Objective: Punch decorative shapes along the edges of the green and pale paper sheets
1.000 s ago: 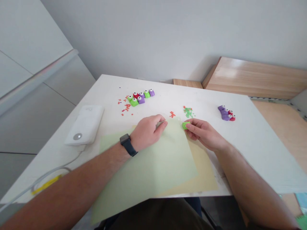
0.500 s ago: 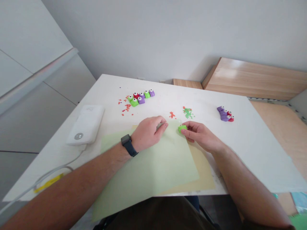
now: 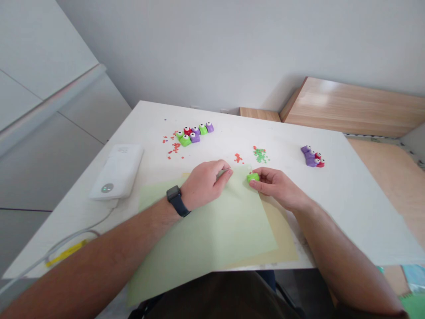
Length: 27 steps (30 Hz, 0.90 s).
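Observation:
With thumb and fingers pinched, my left hand (image 3: pixel 209 180) holds the far edge of a light green sheet of paper (image 3: pixel 212 230). Just to its right, my right hand (image 3: pixel 274 185) grips a small lime green craft punch (image 3: pixel 253 177) at the sheet's far right corner. The punch has a pale top, partly covered by my thumb. A yellowish sheet (image 3: pixel 285 241) shows from under the green one. Beyond my hands lie a pile of green paper bits (image 3: pixel 260 155) and a smaller cluster of orange-red bits (image 3: pixel 238 158).
Several green, purple and red punches (image 3: pixel 195 134) stand at the back left, beside more red bits (image 3: pixel 175 147). Purple and red ones (image 3: pixel 312 157) are grouped at the right. A white power bank (image 3: pixel 117 173) with a cable (image 3: pixel 99 225) lies on the left of the white table (image 3: pixel 358 212).
Both hands stay nearly still, still holding the paper and the green punch. The right thumb lies slightly further over the punch. The view has shifted a little.

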Each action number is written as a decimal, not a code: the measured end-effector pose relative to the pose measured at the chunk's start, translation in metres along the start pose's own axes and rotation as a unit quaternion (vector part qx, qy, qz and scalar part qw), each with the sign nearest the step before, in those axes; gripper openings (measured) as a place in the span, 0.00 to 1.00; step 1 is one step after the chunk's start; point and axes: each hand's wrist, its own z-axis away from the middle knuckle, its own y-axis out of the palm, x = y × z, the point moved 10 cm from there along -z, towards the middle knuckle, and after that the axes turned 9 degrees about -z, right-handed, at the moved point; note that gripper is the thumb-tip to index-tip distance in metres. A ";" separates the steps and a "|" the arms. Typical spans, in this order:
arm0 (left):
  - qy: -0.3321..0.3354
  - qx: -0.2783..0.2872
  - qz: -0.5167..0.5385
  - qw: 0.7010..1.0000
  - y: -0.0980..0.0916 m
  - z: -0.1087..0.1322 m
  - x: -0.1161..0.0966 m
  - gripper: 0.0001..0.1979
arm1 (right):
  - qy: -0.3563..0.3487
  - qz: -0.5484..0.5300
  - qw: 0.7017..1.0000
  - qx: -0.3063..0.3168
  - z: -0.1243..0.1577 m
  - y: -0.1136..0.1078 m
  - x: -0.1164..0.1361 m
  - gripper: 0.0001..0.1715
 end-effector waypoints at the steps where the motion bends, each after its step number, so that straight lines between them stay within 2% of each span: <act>1: 0.000 -0.001 0.000 1.000 0.000 0.000 0.000 0.11 | 0.000 -0.003 1.000 -0.002 0.000 0.000 0.000 0.23; 10: -0.003 0.000 0.005 1.000 0.000 0.000 0.000 0.10 | -0.001 -0.009 1.000 -0.013 0.000 0.001 0.000 0.23; 27: -0.008 0.002 0.007 1.000 0.001 0.000 0.001 0.11 | -0.053 0.001 0.998 -0.034 -0.001 0.000 0.007 0.21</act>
